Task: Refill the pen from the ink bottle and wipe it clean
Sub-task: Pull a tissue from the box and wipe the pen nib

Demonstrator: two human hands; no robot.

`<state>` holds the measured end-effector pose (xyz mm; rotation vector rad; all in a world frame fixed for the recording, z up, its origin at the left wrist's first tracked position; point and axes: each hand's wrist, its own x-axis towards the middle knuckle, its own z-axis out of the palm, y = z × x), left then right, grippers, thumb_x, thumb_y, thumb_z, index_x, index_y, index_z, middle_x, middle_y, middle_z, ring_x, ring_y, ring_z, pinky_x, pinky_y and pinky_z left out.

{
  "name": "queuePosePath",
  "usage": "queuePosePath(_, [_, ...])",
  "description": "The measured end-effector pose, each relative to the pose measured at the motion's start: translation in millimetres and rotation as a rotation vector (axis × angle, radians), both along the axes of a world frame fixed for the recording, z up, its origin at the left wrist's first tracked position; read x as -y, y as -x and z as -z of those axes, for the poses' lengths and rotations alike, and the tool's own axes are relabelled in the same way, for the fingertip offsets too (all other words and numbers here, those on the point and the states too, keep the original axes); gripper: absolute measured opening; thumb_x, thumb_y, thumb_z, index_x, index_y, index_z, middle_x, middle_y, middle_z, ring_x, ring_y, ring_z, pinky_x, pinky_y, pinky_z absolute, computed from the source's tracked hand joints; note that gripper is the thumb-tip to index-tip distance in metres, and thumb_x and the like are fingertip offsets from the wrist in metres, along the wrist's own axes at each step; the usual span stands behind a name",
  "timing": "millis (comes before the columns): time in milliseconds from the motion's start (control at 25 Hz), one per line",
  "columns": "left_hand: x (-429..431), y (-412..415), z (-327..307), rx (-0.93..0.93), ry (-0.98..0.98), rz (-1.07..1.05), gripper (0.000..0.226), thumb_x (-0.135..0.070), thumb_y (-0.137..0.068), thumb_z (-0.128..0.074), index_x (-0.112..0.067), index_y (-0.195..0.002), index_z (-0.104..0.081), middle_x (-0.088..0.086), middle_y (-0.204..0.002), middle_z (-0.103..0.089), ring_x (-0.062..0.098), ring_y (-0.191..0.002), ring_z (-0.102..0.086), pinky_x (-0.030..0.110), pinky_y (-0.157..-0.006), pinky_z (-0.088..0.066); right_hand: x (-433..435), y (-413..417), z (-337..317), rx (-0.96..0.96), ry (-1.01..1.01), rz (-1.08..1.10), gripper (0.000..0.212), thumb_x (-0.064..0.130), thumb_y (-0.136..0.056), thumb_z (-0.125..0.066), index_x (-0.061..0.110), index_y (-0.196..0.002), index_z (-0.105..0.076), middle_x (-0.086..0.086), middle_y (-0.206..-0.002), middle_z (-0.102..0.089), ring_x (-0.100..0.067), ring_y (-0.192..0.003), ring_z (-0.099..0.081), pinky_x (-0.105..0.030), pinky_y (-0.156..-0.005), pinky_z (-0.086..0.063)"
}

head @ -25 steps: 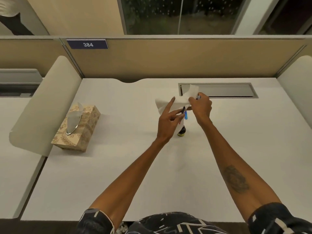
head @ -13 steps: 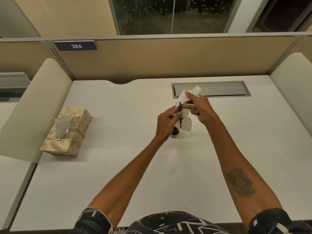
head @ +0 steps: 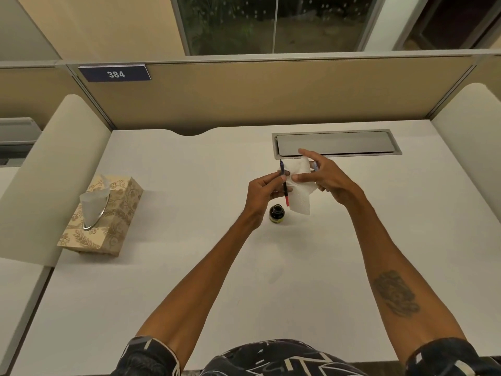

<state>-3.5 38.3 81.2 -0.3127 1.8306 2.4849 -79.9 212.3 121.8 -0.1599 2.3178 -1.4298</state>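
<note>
Tissue in right hand partly hides the pen.

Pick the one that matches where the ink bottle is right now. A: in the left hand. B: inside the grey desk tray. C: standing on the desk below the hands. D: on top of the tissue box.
C: the ink bottle stands on the white desk, just below the left hand holding the pen and the right hand holding the tissue.
</note>
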Motion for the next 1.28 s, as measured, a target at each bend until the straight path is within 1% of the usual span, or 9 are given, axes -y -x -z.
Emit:
queuePosePath(80, [1.9, 1.0, 0.7, 0.005, 0.004, 0.026, 0.028, -0.011, -0.096, -0.061, -0.003, -0.121, -0.068, 0.003, -0.100, -0.076, 0.017, -0.081, -0.075, 0.029, -0.076, -0.060, -1.1, -2.2, 2.7, 0.104, 0.060, 0.000, 0.069, 0.023, -0.079, -0.080, 0.028, -0.140, -0.048, 0.000, -0.134, -0.053, -0.027, -0.112, -0.056, -0.031, -0.078, -0.056])
queuePosePath(240, [1.9, 2.3, -0.6, -0.011, 0.047, 0.055, 0.030, -0.012, -0.097, -0.061, -0.009, -0.126, -0.067, 0.006, -0.113, -0.073, 0.017, -0.084, -0.074, 0.029, -0.079, -0.060, -1.3, -6.6, 8.9, 0.145, 0.137, 0.133, 0.037, 0.021, -0.081, -0.078, 0.022, -0.114, -0.060, 0.000, -0.104, -0.068, -0.024, -0.099, -0.063, -0.027, -0.075, -0.055])
queuePosePath(400, [2.5, 2.8, 4.2, -0.031, 0.109, 0.061, 0.028, -0.018, -0.098, -0.061, -0.011, -0.123, -0.069, 0.005, -0.124, -0.067, 0.019, -0.084, -0.072, 0.029, -0.080, -0.059, -5.2, -9.2, 9.5, 0.078, 0.121, 0.234, 0.028, 0.018, -0.087, -0.071, 0.015, -0.112, -0.059, -0.005, -0.103, -0.064, -0.019, -0.090, -0.060, -0.022, -0.067, -0.049])
queuePosePath(600, [-1.0, 2.1, 13.6, -0.025, 0.179, 0.103, 0.030, -0.017, -0.099, -0.059, -0.008, -0.127, -0.067, 0.008, -0.103, -0.071, 0.014, -0.083, -0.070, 0.028, -0.082, -0.059, 2.1, -15.1, 6.6, -0.016, 0.091, 0.210, 0.021, 0.016, -0.091, -0.067, 0.017, -0.110, -0.059, -0.004, -0.102, -0.064, -0.017, -0.089, -0.059, -0.019, -0.069, -0.048])
queuePosePath(720, [-3.3, 1.1, 17.3, -0.031, 0.165, 0.093, 0.030, -0.013, -0.098, -0.060, -0.004, -0.126, -0.067, 0.008, -0.102, -0.074, 0.017, -0.084, -0.070, 0.030, -0.084, -0.059, 6.6, -20.9, 1.7, 0.007, 0.093, 0.154, 0.007, 0.017, -0.092, -0.065, 0.021, -0.096, -0.060, 0.002, -0.085, -0.063, -0.013, -0.077, -0.058, -0.015, -0.059, -0.044])
queuePosePath(840, [-3.6, 0.3, 17.0, -0.046, 0.165, 0.076, 0.030, -0.012, -0.097, -0.061, -0.002, -0.125, -0.066, 0.010, -0.104, -0.075, 0.019, -0.087, -0.071, 0.030, -0.085, -0.060, 5.5, -22.9, -0.3, 0.050, 0.073, 0.103, 0.001, 0.023, -0.093, -0.064, 0.022, -0.092, -0.063, -0.003, -0.083, -0.062, -0.016, -0.073, -0.053, -0.022, -0.059, -0.040])
queuePosePath(960, [-2.3, 0.8, 16.2, -0.036, 0.163, 0.061, 0.030, -0.011, -0.097, -0.061, -0.003, -0.125, -0.067, 0.010, -0.106, -0.074, 0.012, -0.084, -0.073, 0.026, -0.082, -0.059, 1.1, -23.3, -2.8, 0.153, 0.123, 0.058, 0.017, 0.024, -0.094, -0.057, 0.010, -0.097, -0.066, -0.005, -0.087, -0.061, -0.018, -0.079, -0.048, -0.028, -0.061, -0.035])
queuePosePath(1120, [-1.6, 3.1, 17.3, -0.030, 0.204, 0.065, 0.029, -0.015, -0.096, -0.063, -0.006, -0.123, -0.069, 0.011, -0.110, -0.075, 0.013, -0.089, -0.072, 0.033, -0.088, -0.059, -1.0, -26.0, -6.7, 0.259, 0.246, 0.120, 0.012, 0.021, -0.095, -0.050, 0.018, -0.089, -0.060, -0.004, -0.089, -0.056, -0.017, -0.088, -0.047, -0.035, -0.081, -0.035])
queuePosePath(1280, [-2.7, 2.8, 17.9, -0.032, 0.250, 0.067, 0.030, -0.021, -0.096, -0.064, -0.009, -0.122, -0.070, 0.010, -0.111, -0.075, 0.023, -0.101, -0.072, 0.036, -0.090, -0.059, -4.9, -29.2, -6.0, 0.255, 0.289, 0.078, 0.017, 0.026, -0.098, -0.054, 0.019, -0.090, -0.067, -0.002, -0.083, -0.056, -0.014, -0.080, -0.043, -0.031, -0.067, -0.030])
